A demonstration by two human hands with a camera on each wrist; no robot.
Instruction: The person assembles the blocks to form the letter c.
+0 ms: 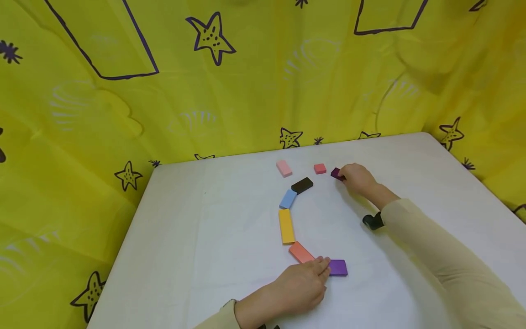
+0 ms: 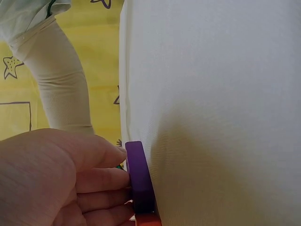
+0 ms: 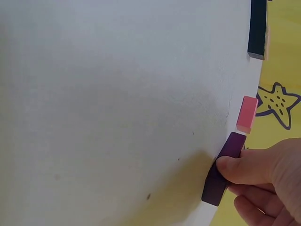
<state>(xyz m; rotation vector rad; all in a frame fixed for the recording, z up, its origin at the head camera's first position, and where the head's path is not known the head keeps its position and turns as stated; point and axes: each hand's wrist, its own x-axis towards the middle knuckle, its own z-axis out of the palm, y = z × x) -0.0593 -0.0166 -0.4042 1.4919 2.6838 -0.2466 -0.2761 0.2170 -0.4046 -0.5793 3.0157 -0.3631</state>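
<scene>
The right arm (image 1: 435, 251) stretches toward the worktop's (image 1: 230, 219) far edge, the right hand (image 1: 359, 179) pinching with its thumb (image 3: 247, 168). The left hand (image 1: 302, 288) rests farther from that edge, fingers (image 2: 103, 180) nearly straight.

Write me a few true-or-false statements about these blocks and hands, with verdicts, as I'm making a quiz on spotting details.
1. The right hand pinches the dark purple block. True.
2. Every block touches another block. False: the light pink block lies apart from the rest.
3. The blue block lies between the black block and the yellow block. True.
4. The dark purple block touches the black block. False: the head view shows a gap between them.
5. The left hand touches the bright purple block. True.
6. The yellow block is shorter than the blue block. False: it is the longer of the two.
</scene>
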